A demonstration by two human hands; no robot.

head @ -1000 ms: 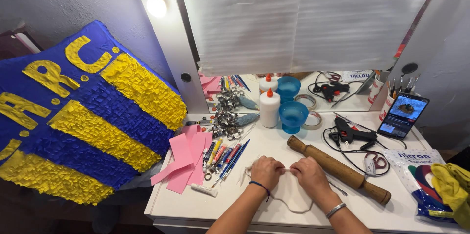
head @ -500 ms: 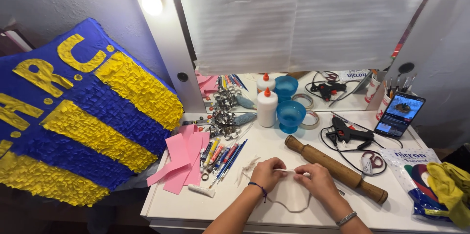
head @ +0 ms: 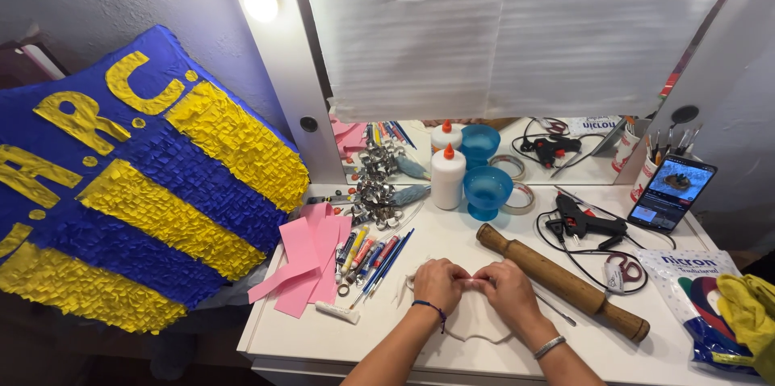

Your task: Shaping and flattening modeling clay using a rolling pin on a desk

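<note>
A flat piece of white material (head: pixel 476 323) is shown lying on the white table (head: pixel 420 337), directly beneath and between the hands. Its upper edge is pinched by the left hand (head: pixel 438 283) and the right hand (head: pixel 507 287), whose fingertips meet at the middle (thumbs underneath cannot be made out). A wooden rolling pin (head: pixel 563 282) is seen just to the right; pens and brushes (head: pixel 371 257) are laid to the left.
</note>
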